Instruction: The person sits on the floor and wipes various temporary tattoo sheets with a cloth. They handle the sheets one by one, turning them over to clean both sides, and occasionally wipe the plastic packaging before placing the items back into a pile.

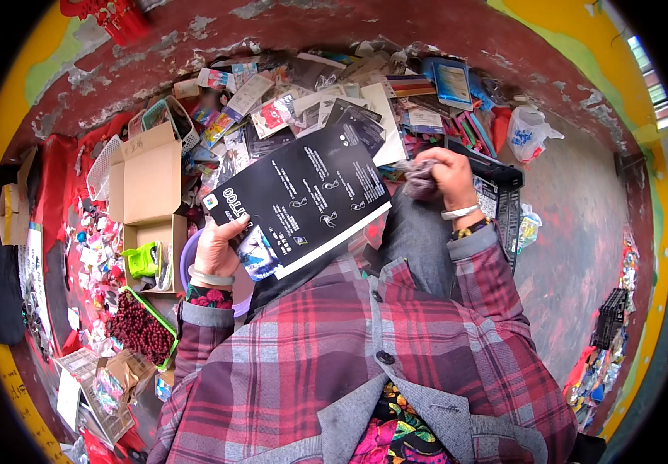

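My left hand [216,249] grips one end of a large flat black package [303,193] with white print and small line drawings. The package lies tilted above my lap, with a pale edge showing along its near side. Closed round a crumpled greyish-purple cloth [420,179], my right hand [451,179] is held just off the package's right end, above my knee. Beyond the package, dark flat packets [356,127] and a white sheet [384,124] rest on the heap.
A heap of packaged goods [272,100] lines the far wall. To the left stand an opened cardboard box [147,182] and a green-rimmed tray of dark red beads [142,329]. At right are a black crate [508,182] and a white plastic bag [531,133] on the grey floor [574,255].
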Demonstrator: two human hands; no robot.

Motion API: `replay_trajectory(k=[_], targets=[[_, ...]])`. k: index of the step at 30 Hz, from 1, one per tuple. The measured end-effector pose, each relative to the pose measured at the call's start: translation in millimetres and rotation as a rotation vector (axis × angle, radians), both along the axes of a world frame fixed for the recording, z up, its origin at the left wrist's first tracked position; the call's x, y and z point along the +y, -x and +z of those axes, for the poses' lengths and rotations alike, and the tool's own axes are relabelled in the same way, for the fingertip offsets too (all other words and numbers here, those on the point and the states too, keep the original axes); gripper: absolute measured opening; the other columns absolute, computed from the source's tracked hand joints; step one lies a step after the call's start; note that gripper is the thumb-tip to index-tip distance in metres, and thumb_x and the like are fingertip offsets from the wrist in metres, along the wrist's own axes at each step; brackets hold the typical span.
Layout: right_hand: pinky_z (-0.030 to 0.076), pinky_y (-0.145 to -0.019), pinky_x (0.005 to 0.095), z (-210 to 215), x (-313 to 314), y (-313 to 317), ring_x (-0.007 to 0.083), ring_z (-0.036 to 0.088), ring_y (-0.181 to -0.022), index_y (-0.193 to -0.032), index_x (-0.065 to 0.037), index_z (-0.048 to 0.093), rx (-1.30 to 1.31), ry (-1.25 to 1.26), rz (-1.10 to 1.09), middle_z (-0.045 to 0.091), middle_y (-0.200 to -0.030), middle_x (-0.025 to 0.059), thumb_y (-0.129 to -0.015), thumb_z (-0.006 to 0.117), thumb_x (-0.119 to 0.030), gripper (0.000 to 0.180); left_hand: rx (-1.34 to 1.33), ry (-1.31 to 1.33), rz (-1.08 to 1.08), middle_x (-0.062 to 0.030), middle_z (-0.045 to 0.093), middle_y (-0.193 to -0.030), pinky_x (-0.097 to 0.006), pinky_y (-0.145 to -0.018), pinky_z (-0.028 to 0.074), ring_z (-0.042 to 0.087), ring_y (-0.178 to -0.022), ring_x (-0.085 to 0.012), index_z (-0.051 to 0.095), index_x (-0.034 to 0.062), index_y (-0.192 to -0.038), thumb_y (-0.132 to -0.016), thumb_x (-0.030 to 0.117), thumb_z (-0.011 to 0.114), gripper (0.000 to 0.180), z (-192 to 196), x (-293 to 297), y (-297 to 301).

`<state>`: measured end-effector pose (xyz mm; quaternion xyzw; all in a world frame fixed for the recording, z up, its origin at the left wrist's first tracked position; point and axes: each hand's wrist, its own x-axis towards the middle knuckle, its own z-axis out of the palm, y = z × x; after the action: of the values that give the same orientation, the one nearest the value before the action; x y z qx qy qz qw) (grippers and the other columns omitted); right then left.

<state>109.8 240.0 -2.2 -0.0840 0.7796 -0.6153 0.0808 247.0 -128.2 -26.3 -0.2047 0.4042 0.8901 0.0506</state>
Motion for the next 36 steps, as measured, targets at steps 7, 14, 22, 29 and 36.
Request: replay_trajectory(k=[7, 14, 22, 29, 36], targets=[[0.046, -0.064, 0.0270, 19, 30, -10, 0.0143, 0.057, -0.065, -0.075, -0.003, 0.060, -0.247, 0.598, -0.042, 0.060, -0.071, 0.0056, -0.089, 0.054, -0.038, 0.038, 0.218, 0.204, 0.161, -0.0093, 0.062, -0.104, -0.033, -0.087, 0.048, 0.061, -0.094, -0.0215, 0.053, 0.0002, -0.115, -0.077, 0.003, 0.060, 0.038, 56, 4, 2], [0.048, -0.060, 0.0275, 6, 33, -7, 0.0162, 0.058, -0.061, -0.072, -0.003, 0.061, -0.328, 0.715, -0.170, 0.061, -0.069, 0.0077, -0.089, 0.055, -0.036, 0.037, 0.575, 0.454, 0.295, -0.0135, 0.059, -0.115, -0.039, -0.091, 0.046, 0.057, -0.106, -0.0264, 0.054, 0.0007, -0.118, -0.083, -0.006, 0.054, 0.036, 55, -3, 8], [0.048, -0.058, 0.0278, -2, 34, -4, 0.0162, 0.058, -0.057, -0.073, -0.005, 0.059, -0.433, 0.734, -0.312, 0.062, -0.069, 0.0078, -0.088, 0.059, -0.033, 0.032, 1.029, 1.772, -0.173, -0.0004, 0.066, -0.108, -0.046, -0.107, 0.024, 0.054, -0.111, -0.0236, 0.070, 0.0195, -0.098, -0.069, 0.014, 0.070, 0.029, 14, 32, -12], [0.050, -0.067, 0.0275, 2, 2, 1, 0.0154, 0.061, -0.069, -0.083, -0.003, 0.063, -0.481, 0.677, -0.165, 0.065, -0.078, 0.0072, -0.090, 0.058, -0.031, 0.029, 0.965, 1.974, -0.170, -0.0010, 0.054, -0.128, -0.041, -0.109, 0.021, 0.039, -0.127, -0.0228, 0.069, 0.0248, -0.101, -0.074, 0.011, 0.063, 0.031, -13, 26, -27], [0.044, -0.088, 0.0262, -7, -86, -22, 0.0183, 0.057, -0.102, -0.115, -0.004, 0.058, -0.068, 0.208, 0.125, 0.059, -0.112, 0.0080, -0.088, 0.062, -0.022, 0.033, 0.754, 1.875, 0.011, -0.0123, 0.043, -0.138, -0.040, -0.108, 0.024, 0.031, -0.133, -0.0312, 0.064, 0.0149, -0.113, -0.073, 0.004, 0.063, 0.042, -37, 20, -31]])
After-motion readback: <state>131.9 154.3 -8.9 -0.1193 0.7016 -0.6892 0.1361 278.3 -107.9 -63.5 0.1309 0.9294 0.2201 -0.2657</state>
